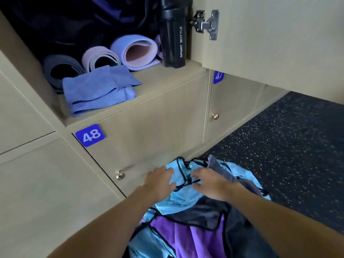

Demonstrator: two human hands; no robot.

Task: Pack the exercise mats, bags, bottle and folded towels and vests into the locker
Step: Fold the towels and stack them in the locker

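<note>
On the floor (290, 146) in front of the lockers, a light-blue vest (178, 200) w/ black trim lies crumpled on top of a loose heap. Under it is a purple vest (186, 231), also black-edged, and a grey towel (217, 166) pokes out at the far side.

L hand (160, 180) lies on the near-left edge of the blue vest, fingers (167, 171) straight and spread, holding nothing. R hand (210, 183) is just beside it on the same vest, fingers curled w/ thumb below, pinching the fabric by the black trim.

Above, the open locker (167, 71) already holds three rolled mats side by side, ends facing out: dark grey mat (55, 71) at left, lilac mat (96, 56) in the middle, blue mat (130, 47) w/ pink inner face at right. A folded blue towel (98, 90) lies at the front, touching the grey and lilac rolls. A black bottle (174, 40), printed "SPORT BOTTLE", stands upright at the right wall, just beside the blue mat. A dark bag (74, 21) fills the back. A metal hinge (206, 24) sits on the open door at right. Below the shelf is a shut door w/ a blue 48 tag (90, 135) and a brass knob (120, 175).
</note>
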